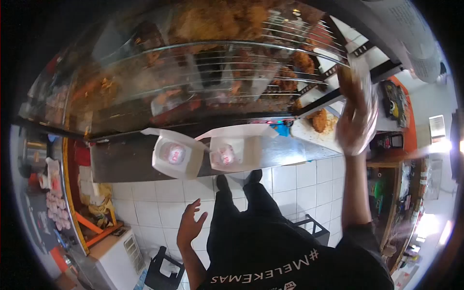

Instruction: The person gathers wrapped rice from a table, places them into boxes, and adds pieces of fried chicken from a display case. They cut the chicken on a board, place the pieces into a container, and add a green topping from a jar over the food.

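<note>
- Fingers (193,207) of the left hand (190,227) spread, holding nothing, lower centre-left.
- Right hand (355,123) raised upper right, blurred; grip unclear, just beside fried chicken (319,120).
- Open white boxes (176,155) sit mid-frame on the counter (121,164).

Black shirt (290,261): white print "#MELEKEMAS", reads upside down from cam. Two open boxes (176,154): round pink logo in each, txt too blurred to read.

The right hand (356,123) is motion-blurred, its fingers' (358,94) hold indiscernible.
</note>
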The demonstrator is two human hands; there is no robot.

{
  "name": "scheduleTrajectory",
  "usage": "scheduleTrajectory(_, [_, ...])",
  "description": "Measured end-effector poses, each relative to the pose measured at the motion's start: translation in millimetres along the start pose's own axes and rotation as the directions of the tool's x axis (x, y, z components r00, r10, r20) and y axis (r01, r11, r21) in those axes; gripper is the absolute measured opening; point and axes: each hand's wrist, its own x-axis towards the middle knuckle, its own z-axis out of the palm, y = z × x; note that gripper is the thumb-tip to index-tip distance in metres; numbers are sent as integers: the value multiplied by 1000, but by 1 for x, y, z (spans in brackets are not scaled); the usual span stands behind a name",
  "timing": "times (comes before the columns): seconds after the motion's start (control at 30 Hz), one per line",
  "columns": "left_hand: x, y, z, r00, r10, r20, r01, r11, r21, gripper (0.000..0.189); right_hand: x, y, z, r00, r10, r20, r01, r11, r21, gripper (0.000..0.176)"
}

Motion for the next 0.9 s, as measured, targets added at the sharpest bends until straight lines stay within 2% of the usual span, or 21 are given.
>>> scheduleTrajectory(0.03, [-3,0,0,1000,-29,-4,29,999,-14,60,-36,7,-1,989,142,-41,-135,980,144,56])
scheduleTrajectory(0.07, [-4,1,1,998,-56,15,56,998,-7,60,-75,19,3,949,311,-52,-280,907,315,55])
scheduleTrajectory(0.1, [-7,3,1,996,-87,34,87,996,4,60,-116,36,10,871,489,-45,-408,773,485,55])
scheduleTrajectory(0.13, [-9,4,1,992,-118,50,118,993,18,60,-154,56,18,770,637,-25,-491,618,614,54])
scheduleTrajectory(0.17, [-11,7,1,991,-118,60,116,993,36,60,-185,74,21,602,798,40,-574,397,716,50])
scheduleTrajectory(0.2, [-14,10,0,990,-120,68,116,992,57,60,-239,120,38,512,858,-39,-689,438,578,52])
scheduleTrajectory(0.23, [-17,10,0,990,-123,74,117,990,79,59,-293,166,55,413,903,-118,-798,422,431,55])
scheduleTrajectory(0.27, [-19,-4,3,997,-66,32,63,995,77,61,-327,201,67,386,899,-207,-812,437,387,54])
scheduleTrajectory(0.33, [-19,-5,-2,997,-62,48,55,989,137,60,-326,217,65,532,847,4,-846,531,-46,53])
scheduleTrajectory(0.37, [-21,-4,-5,997,-69,46,60,984,168,60,-326,222,71,563,815,137,-778,578,-245,53])
scheduleTrajectory(0.4, [-20,5,-7,997,-68,39,60,984,170,58,-329,231,88,697,668,262,-567,737,-368,52])
scheduleTrajectory(0.43, [-19,12,-11,997,-65,30,59,983,173,58,-335,238,85,387,825,412,-742,544,-393,51])
scheduleTrajectory(0.5, [-13,25,-14,998,-51,25,46,985,166,56,-298,206,71,514,831,215,-818,550,-171,48])
scheduleTrajectory(0.57, [-9,31,-12,999,-47,10,45,987,156,57,-216,126,39,587,791,174,-795,604,-62,46])
scheduleTrajectory(0.63, [-7,30,-6,1000,-17,15,15,990,141,57,-135,53,16,755,585,297,-644,747,166,44])
scheduleTrajectory(0.7, [-4,29,4,999,15,50,-21,991,131,57,-47,-6,-5,935,253,249,-297,942,158,37])
scheduleTrajectory(0.77, [1,25,13,994,54,91,-65,991,119,56,13,-17,-5,988,1,153,-17,995,101,37])
scheduleTrajectory(0.83, [3,30,17,995,57,76,-64,994,94,57,69,-12,8,972,7,234,-53,980,192,38])
scheduleTrajectory(0.9, [1,28,18,997,43,66,-47,997,67,58,107,-1,33,937,-43,347,4,994,112,38])
